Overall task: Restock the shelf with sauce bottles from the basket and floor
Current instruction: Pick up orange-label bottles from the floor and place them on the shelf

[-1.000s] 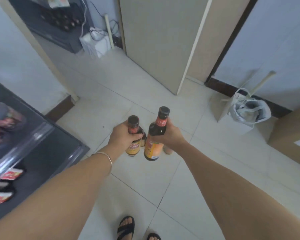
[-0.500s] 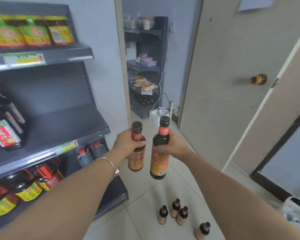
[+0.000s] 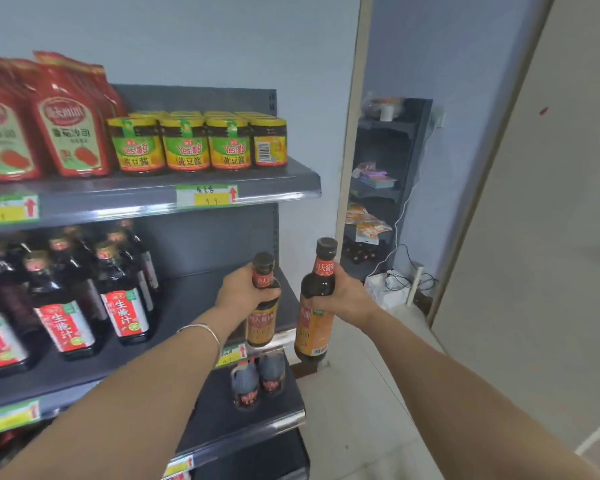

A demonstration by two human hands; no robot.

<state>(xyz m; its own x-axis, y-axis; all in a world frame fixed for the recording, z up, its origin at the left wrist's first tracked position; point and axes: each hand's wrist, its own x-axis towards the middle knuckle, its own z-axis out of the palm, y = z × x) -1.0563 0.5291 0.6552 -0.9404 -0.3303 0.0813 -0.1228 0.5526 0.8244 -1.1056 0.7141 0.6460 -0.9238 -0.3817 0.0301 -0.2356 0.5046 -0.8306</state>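
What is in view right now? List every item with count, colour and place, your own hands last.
Sauce bottles in hand: two, dark glass with orange labels, one per hand, in front of the middle shelf's right end.
Middle shelf: one, dark grey, right part bare.
Red-label bottles: several, dark, exact count unclear, left on the middle shelf.
Jars: four in the front row, more behind, yellow-green labels, top shelf.
Red pouches: at least three, red, top shelf left.
Jug bottles: two visible, dark, on the shelf below.
Back-room rack: one, dark, through the doorway.
Bracelet: one, silver, left wrist.
Left hand: grips the shorter-looking bottle's neck.
Right hand: grips the other bottle's shoulder.
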